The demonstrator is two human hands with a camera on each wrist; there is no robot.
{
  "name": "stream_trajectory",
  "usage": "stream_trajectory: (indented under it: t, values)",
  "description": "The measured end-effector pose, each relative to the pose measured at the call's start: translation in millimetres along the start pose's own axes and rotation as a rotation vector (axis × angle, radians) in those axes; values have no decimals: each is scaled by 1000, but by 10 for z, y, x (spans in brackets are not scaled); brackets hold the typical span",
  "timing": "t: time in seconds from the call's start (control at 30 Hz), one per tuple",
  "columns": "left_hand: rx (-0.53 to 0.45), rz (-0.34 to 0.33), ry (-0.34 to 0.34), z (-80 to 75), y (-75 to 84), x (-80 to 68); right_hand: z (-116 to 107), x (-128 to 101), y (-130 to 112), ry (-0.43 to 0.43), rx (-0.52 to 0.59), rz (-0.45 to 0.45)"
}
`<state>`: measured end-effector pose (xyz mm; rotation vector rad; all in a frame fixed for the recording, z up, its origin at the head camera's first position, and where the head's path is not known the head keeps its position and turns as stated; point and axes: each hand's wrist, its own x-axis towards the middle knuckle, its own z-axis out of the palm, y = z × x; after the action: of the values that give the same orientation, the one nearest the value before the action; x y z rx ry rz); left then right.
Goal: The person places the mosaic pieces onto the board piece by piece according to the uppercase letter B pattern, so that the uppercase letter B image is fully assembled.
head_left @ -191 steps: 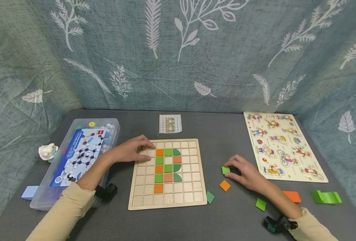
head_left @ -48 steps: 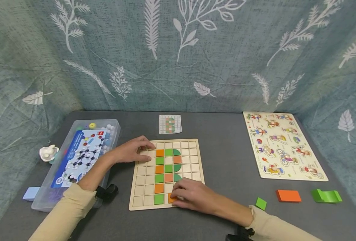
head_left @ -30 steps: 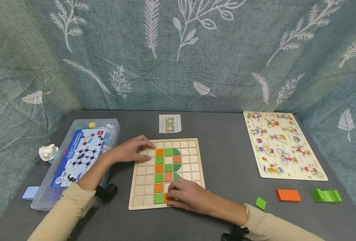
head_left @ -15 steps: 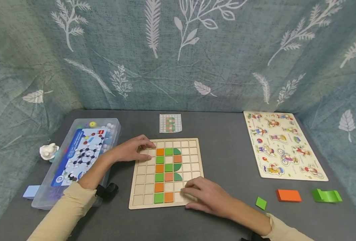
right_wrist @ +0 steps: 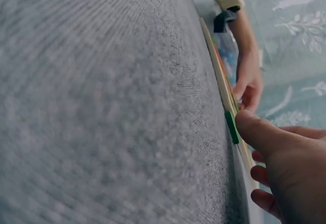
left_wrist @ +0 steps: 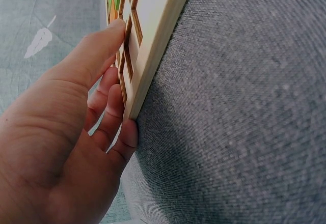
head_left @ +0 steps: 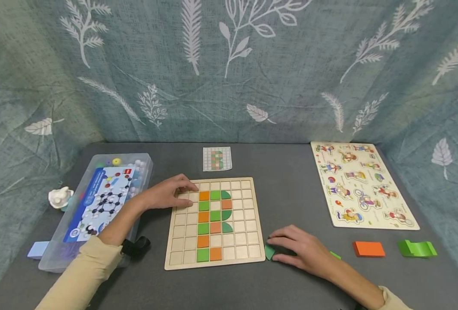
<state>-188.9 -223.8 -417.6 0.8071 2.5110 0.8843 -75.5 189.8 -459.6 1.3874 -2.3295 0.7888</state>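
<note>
My left hand (head_left: 169, 192) rests at the upper left corner of the wooden grid board (head_left: 248, 254). In the left wrist view its thumb (left_wrist: 104, 40) lies on the board's face and the little finger touches the edge. Orange, light green, salmon and dark green tiles fill cells in the board's middle columns. Right of the board's lower right corner, my right hand (head_left: 302, 252) has thumb and fingers round a dark green quarter-round tile (head_left: 269, 252). In the right wrist view, that green tile (right_wrist: 232, 127) sits by the thumb tip, low over the table.
A small printed pattern card (head_left: 217, 159) lies behind the board. At left stands a clear molecular model box (head_left: 143, 189); at right lies a picture puzzle board (head_left: 322, 189). An orange block (head_left: 369, 249), a green block (head_left: 418, 248) and a half-hidden light green tile (head_left: 335, 255) lie nearby.
The right hand has set a light green and an orange tile in the board's bottom row, let go, and moved right to the dark green tile. The left hand has stayed put.
</note>
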Motion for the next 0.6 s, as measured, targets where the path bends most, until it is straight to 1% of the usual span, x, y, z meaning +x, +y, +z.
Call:
stream_trajectory:
  t: [0.07,0.2,0.43,0.6]
  values:
    - [-2,-1,0,5,1,2,5,2,-6,2,8,-32]
    - [-6,-3,3,8,8,10,18,7,-20,-17,19,-62]
    - [-3,-7,7,-3,8,11,-5,31,-26,-91,6,-70]
    - [-9,-15,-2,0,3,-1,-34,56,-17,-116,23,-87]
